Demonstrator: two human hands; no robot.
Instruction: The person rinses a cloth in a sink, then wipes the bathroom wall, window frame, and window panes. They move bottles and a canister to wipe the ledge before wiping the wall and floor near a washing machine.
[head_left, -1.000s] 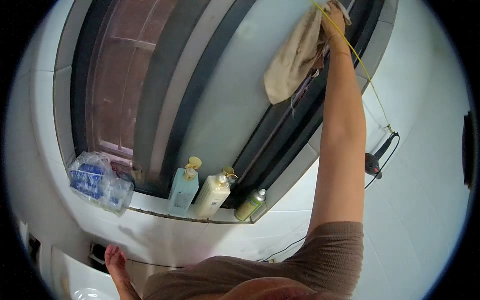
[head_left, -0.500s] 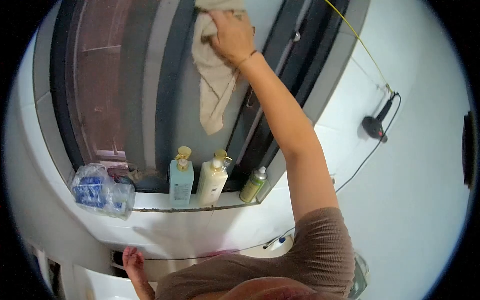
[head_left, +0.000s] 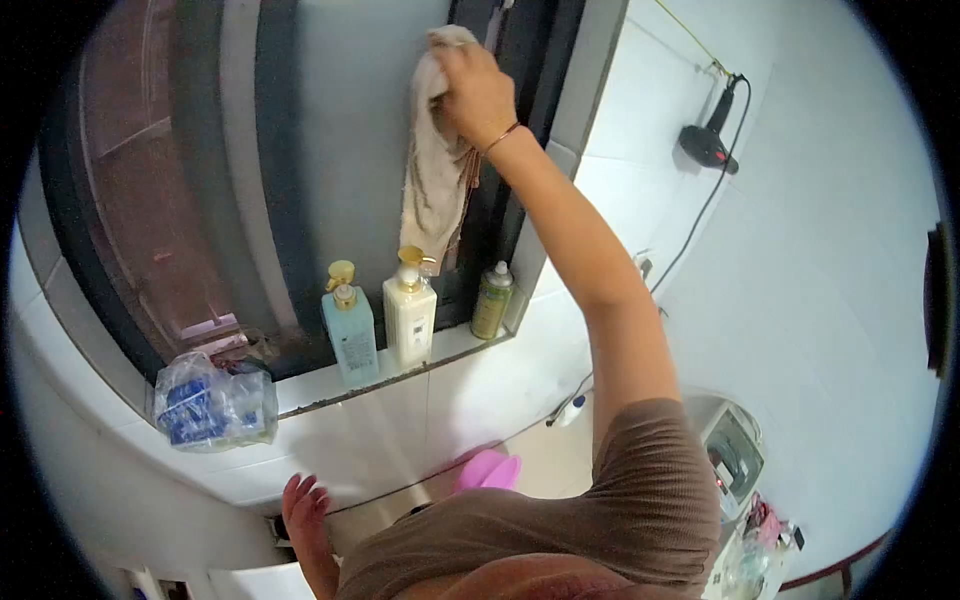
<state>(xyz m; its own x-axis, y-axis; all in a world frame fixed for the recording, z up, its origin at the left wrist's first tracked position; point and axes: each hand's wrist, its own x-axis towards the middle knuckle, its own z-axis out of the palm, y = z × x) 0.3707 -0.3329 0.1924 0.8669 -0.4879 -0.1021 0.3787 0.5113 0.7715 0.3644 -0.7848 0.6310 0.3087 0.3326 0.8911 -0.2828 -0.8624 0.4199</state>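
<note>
My right hand [head_left: 478, 97] is raised and closed around a beige cloth [head_left: 432, 190], pressing it to the frosted window pane [head_left: 345, 130]. The cloth hangs down, its lower end just behind the pump of a cream lotion bottle [head_left: 409, 322]. My left hand [head_left: 305, 505] is low on the left, below the sill, with fingers apart and holding nothing. On the sill [head_left: 385, 375], a light blue pump bottle [head_left: 350, 335] stands left of the cream one, and a green spray can [head_left: 491, 302] is at the right end.
A clear plastic bag with blue packs [head_left: 212, 405] sits at the sill's left end. A black hair dryer [head_left: 708, 145] hangs by its cord on the right wall. Below are a pink basin [head_left: 488, 470] and a washing machine [head_left: 735, 450].
My right hand has moved the cloth down the pane and closer to its right frame. The camera view has shifted, showing more of the floor and washing machine. My left hand remains low.
</note>
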